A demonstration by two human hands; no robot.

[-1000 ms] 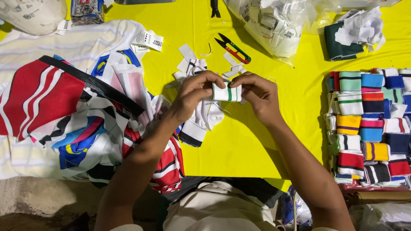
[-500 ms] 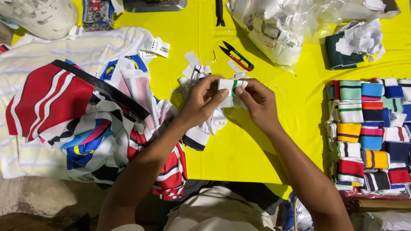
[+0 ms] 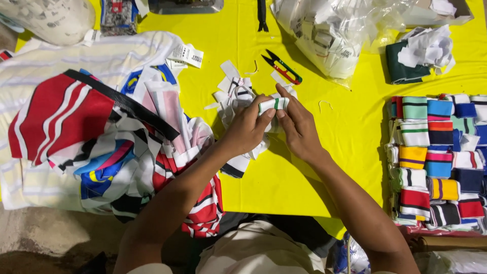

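White knit with a green stripe, a small folded cuff point(image 3: 274, 104), is pinched between the fingertips of the left hand point(image 3: 247, 129) and the right hand point(image 3: 299, 129), just above the yellow desk point(image 3: 284, 177) and over a loose heap of cuffs point(image 3: 236, 101). Only the fingertips grip it, so the fold could spring open or the cuff could slip down into the heap and be lost among like pieces. Snips point(image 3: 282, 66) lie near, beyond the hands, and a reaching sleeve could knock them. Sorted cuffs point(image 3: 436, 157) are stacked well apart at the right.

Against the picture half a second earlier, the hands are set almost as before; the cuff is held a little more closely between them.
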